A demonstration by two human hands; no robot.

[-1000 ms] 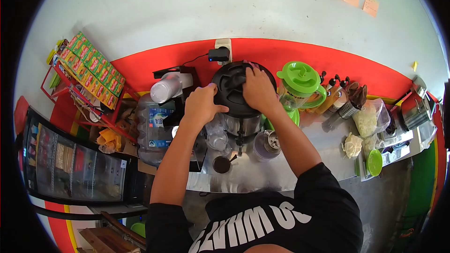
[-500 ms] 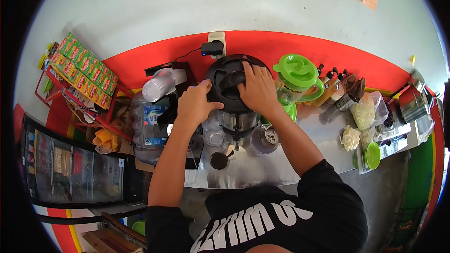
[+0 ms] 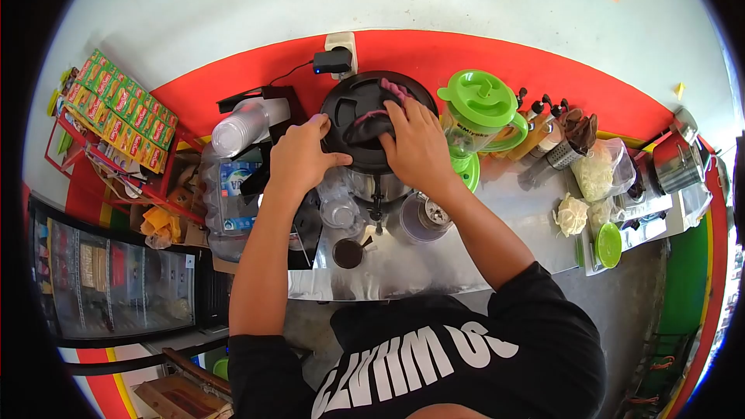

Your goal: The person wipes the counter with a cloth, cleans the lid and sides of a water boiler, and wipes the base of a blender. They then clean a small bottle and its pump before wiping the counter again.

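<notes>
A large steel drink dispenser (image 3: 376, 188) with a front tap stands on the counter under a round black lid (image 3: 339, 102). My left hand (image 3: 299, 164) grips the lid's left rim, its thumb spread toward the near edge. On top, my right hand (image 3: 417, 147) holds a dark cloth with pink edging (image 3: 369, 126), bunched over the middle of the lid. The lid's handle is hidden, and so are some right fingertips. Below the tap side sit a cup of dark liquid (image 3: 348, 253) and a clear container with a metal piece on it (image 3: 419, 221).
Right of the dispenser stands a green-lidded blender jug (image 3: 483, 112), with several pump bottles (image 3: 543, 136) beyond. Stacked plastic cups (image 3: 240, 130) and bottled water (image 3: 235, 194) crowd the left. A plugged adapter (image 3: 332, 60) trails a cable. The steel counter (image 3: 497, 240) ends near my body.
The whole view has shifted slightly, so things sit a little higher and further left. More of the cloth's pink edging shows by my right hand; both hands remain at the lid.
</notes>
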